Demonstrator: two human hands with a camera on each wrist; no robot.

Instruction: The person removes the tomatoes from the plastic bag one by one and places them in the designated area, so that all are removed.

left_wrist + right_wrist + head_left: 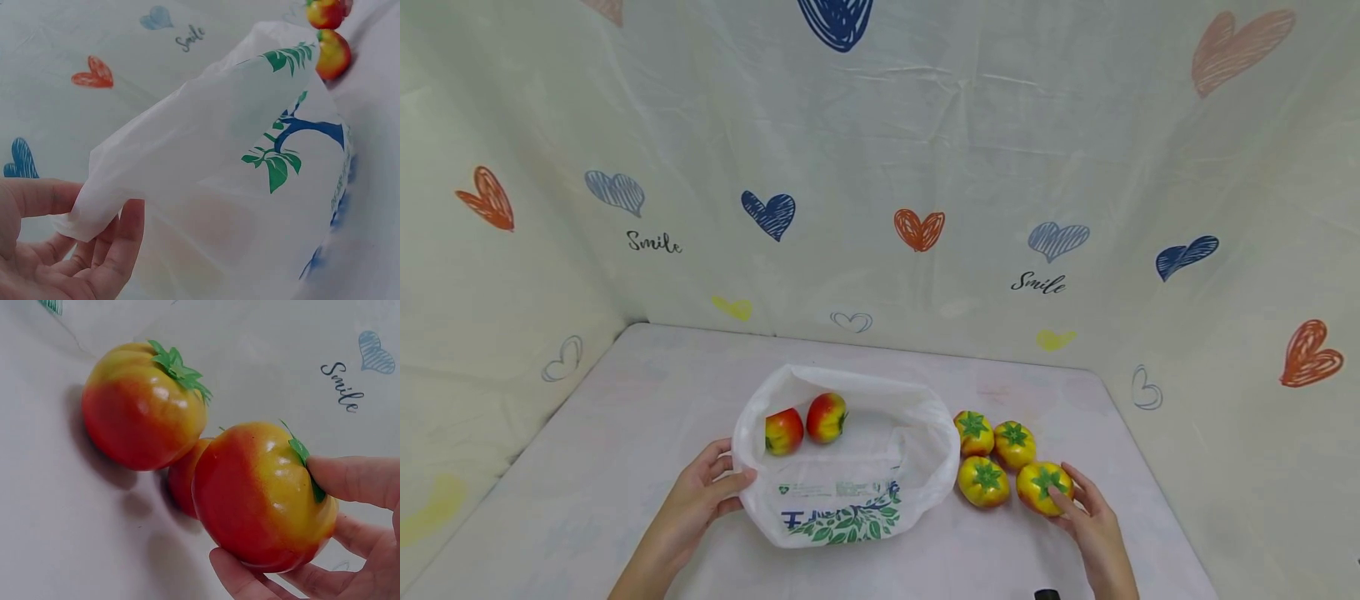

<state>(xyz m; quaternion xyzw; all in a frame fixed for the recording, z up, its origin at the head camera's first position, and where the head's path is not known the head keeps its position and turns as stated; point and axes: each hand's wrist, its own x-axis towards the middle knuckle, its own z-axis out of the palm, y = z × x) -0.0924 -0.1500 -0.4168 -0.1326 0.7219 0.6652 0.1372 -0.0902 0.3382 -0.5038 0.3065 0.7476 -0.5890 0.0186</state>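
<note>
A white plastic bag [842, 467] printed with green leaves lies with its mouth spread wide. My left hand [707, 483] pinches the bag's left rim between thumb and fingers, as the left wrist view also shows. Inside the bag, toward its left, are two red-and-yellow tomatoes, one [827, 417] beside the other [785, 432]. At the right, my right hand [1086, 517] grips a tomato [1045, 488] with a green leafy top, thumb on the leaves. In the right wrist view this tomato [256, 500] appears raised off the table, its underside red.
Three more tomatoes sit together between the bag and my right hand: one [973, 433] against the bag, one [1014, 444] behind, one [983, 482] in front. A small black object [1047, 594] shows at the bottom edge. A heart-patterned curtain [850, 167] closes off the white table's [625, 433] back.
</note>
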